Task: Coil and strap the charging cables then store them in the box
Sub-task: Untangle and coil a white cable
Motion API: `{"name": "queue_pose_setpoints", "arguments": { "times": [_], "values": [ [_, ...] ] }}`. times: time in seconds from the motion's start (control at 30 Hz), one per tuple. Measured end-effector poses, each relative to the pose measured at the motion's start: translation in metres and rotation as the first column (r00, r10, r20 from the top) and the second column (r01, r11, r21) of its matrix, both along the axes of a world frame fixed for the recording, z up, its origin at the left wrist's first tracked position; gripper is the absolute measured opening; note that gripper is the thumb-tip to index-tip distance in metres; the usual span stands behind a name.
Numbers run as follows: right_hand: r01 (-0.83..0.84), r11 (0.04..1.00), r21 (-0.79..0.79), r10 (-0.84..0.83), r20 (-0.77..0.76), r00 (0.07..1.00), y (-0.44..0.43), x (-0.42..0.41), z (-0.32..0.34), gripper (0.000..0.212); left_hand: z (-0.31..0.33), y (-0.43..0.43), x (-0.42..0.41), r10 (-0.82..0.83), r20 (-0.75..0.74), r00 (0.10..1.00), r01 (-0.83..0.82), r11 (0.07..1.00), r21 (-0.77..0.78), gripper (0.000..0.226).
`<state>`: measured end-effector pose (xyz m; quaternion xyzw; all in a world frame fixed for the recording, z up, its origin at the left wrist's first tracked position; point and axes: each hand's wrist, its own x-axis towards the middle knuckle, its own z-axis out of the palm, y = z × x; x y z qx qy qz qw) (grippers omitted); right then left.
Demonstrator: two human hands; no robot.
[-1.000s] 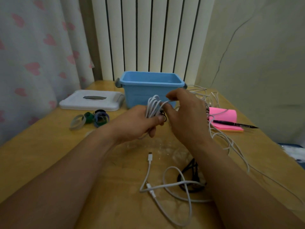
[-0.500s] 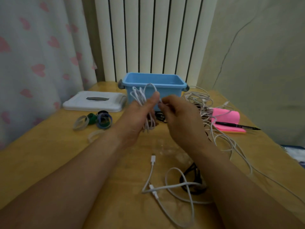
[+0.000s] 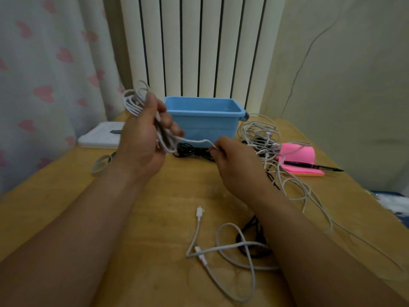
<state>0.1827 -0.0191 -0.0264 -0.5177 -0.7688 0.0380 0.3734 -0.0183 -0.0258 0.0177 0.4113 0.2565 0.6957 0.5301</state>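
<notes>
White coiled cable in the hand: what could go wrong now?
The loops of the white coiled cable fan out loosely above the left hand, so they could slip apart. Its end, pinched by the right hand, runs over the tangled black cable and might snag it.

Left forearm (image 3: 88,218) and right forearm (image 3: 314,244) extend forward, converging toward the blue box (image 3: 203,127). The left hand (image 3: 141,142), raised at the box's left wall, curls its fingers round a white cable coil (image 3: 132,103). The right hand (image 3: 236,165), lower and before the box, pinches the coil's loose end.
</notes>
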Motion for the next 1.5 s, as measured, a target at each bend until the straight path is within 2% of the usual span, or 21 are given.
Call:
{"name": "queue_pose_setpoints", "arguments": {
  "times": [0.03, 0.1, 0.17, 0.27, 0.33, 0.47, 0.6, 0.7, 0.77, 0.83, 0.9, 1.0, 1.1, 1.2, 1.3, 1.4, 1.5],
  "values": [
    [0.024, 0.999, 0.029, -0.025, 0.018, 1.000, 0.002, 0.002, 0.000, 0.020, 0.001, 0.002, -0.007, 0.008, -0.038, 0.999, -0.008, 1.000, 0.005, 0.036],
    [0.074, 0.990, 0.117, -0.080, 0.048, 0.996, 0.003, 0.007, 0.001, 0.022, -0.001, 0.006, -0.017, 0.082, -0.295, 0.952, -0.084, 0.996, 0.005, 0.036],
    [0.123, 0.975, 0.184, -0.130, 0.028, 0.991, 0.002, 0.011, 0.004, 0.025, -0.006, 0.004, -0.015, 0.078, -0.571, 0.817, -0.104, 0.995, -0.013, 0.038],
    [0.156, 0.973, 0.169, -0.161, 0.014, 0.987, -0.001, 0.012, 0.008, 0.034, -0.009, -0.007, 0.002, 0.014, -0.779, 0.627, -0.067, 0.997, -0.037, 0.042],
    [0.130, 0.986, 0.102, -0.132, 0.013, 0.991, -0.001, 0.010, 0.010, 0.033, -0.011, -0.009, 0.010, -0.002, -0.852, 0.524, -0.020, 1.000, -0.014, 0.040],
    [0.101, 0.994, 0.048, -0.099, -0.030, 0.995, 0.000, 0.010, 0.013, 0.023, -0.016, -0.005, 0.015, -0.124, -0.899, 0.421, 0.069, 0.992, -0.104, 0.055],
    [0.114, 0.993, 0.036, -0.112, -0.062, 0.992, 0.000, 0.010, 0.015, 0.010, -0.019, -0.007, 0.016, -0.245, -0.909, 0.337, 0.161, 0.966, -0.201, 0.032],
    [0.105, 0.994, 0.030, -0.101, -0.106, 0.989, -0.001, 0.008, 0.016, 0.003, -0.020, -0.009, 0.018, -0.238, -0.923, 0.303, 0.169, 0.966, -0.194, 0.018],
    [0.100, 0.995, 0.018, -0.097, -0.133, 0.986, -0.002, 0.008, 0.017, 0.009, -0.020, -0.010, 0.016, -0.228, -0.905, 0.360, 0.196, 0.967, -0.165, 0.018],
    [0.113, 0.994, -0.002, -0.113, -0.117, 0.987, -0.003, 0.009, 0.019, 0.014, -0.019, -0.009, 0.014, -0.255, -0.781, 0.570, 0.211, 0.964, -0.160, 0.019],
    [0.153, 0.988, -0.006, -0.153, -0.048, 0.987, -0.005, 0.011, 0.021, 0.012, -0.018, -0.004, 0.009, -0.273, -0.580, 0.767, 0.217, 0.962, -0.166, 0.019],
    [0.195, 0.981, -0.007, -0.194, 0.058, 0.979, -0.007, 0.014, 0.023, 0.021, -0.019, 0.007, 0.001, -0.172, -0.396, 0.902, 0.120, 0.981, -0.152, 0.028],
    [0.130, 0.991, -0.044, -0.131, -0.029, 0.991, -0.006, 0.011, 0.023, 0.019, -0.021, 0.011, -0.001, -0.077, -0.364, 0.928, 0.013, 0.985, -0.175, 0.033],
    [0.018, 0.998, -0.053, -0.028, -0.192, 0.981, -0.009, -0.001, 0.020, 0.016, -0.026, 0.006, 0.014, -0.080, -0.447, 0.891, 0.011, 0.988, -0.155, 0.025],
    [-0.093, 0.995, -0.034, 0.077, -0.328, 0.942, -0.016, -0.014, 0.015, 0.013, -0.032, 0.001, 0.031, -0.065, -0.461, 0.885, 0.003, 0.991, -0.134, 0.022],
    [-0.207, 0.978, -0.040, 0.164, -0.472, 0.866, -0.018, -0.020, 0.012, 0.009, -0.037, 0.003, 0.039, -0.165, -0.350, 0.922, 0.103, 0.976, -0.190, 0.039],
    [-0.244, 0.969, -0.035, 0.197, -0.485, 0.852, -0.017, -0.020, 0.010, 0.009, -0.040, 0.006, 0.038, -0.222, -0.209, 0.952, 0.165, 0.952, -0.258, 0.053]
  ]
}}
